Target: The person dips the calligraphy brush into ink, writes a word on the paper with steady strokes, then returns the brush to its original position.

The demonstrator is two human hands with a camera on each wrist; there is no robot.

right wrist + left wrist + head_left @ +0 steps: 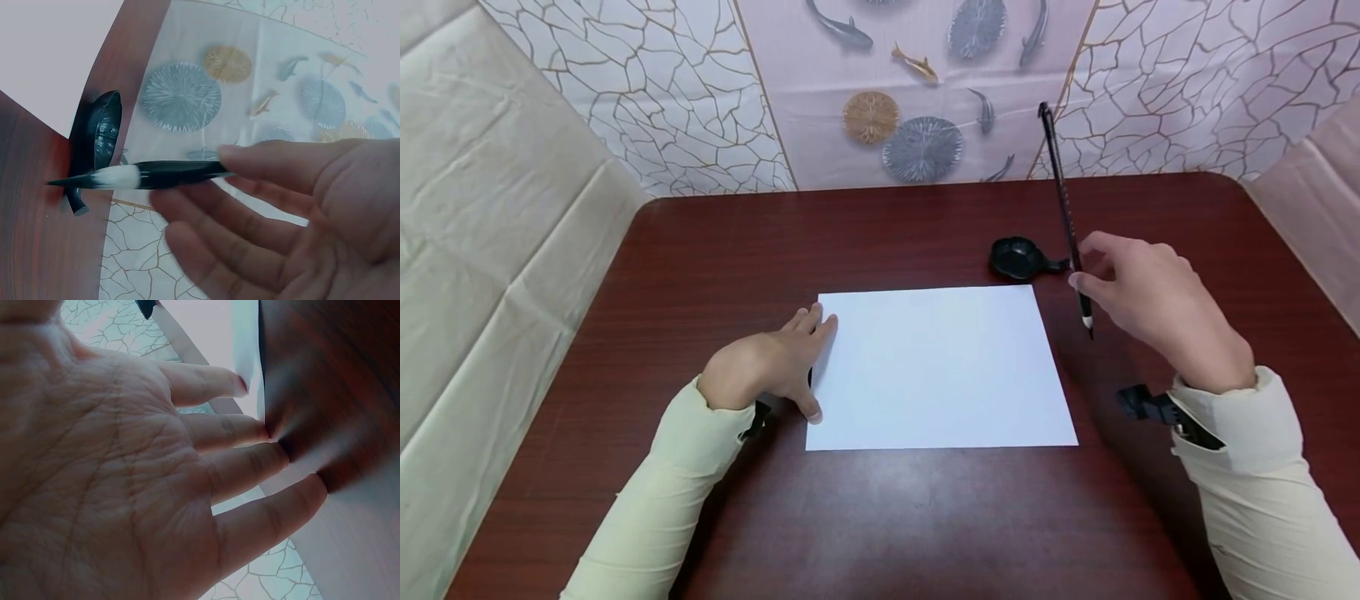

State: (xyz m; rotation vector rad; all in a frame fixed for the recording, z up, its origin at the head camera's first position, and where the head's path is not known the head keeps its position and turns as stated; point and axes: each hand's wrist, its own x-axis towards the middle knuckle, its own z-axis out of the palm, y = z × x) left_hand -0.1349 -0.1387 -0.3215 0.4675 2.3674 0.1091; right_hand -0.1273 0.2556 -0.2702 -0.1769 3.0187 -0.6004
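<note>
1. At the bottom of the head view, the left sleeve comes in at lower left and the right sleeve at lower right, both pale cream. A black wrist device juts from the right cuff.
2. The bare, glossy part of the dark red-brown table fills the lower middle of the frame and spreads out around everything lying on it.
3. Left of centre, the left hand has its fingers straight and spread, the fingertips at the sheet's left edge. The left wrist view shows the palm with its fingers stretched out.
4. In the middle lies the white paper, flat, its long sides running across the frame; its surface looks plain.
5. Right of centre, the right hand pinches the brush low on its dark handle, between thumb and fingers.
6. The brush stands steeply, its top leaning to the upper left; its bristles, white with a dark point, aim down, to the right of the paper and apart from it.
7. Farther up, just beyond the paper's upper right corner, sits a small black dish, its stubby handle pointing right, towards the right hand.
8. Across the top hangs a patterned cloth with grey and gold fish and round motifs, flanked by crackle-lined panels.
</note>
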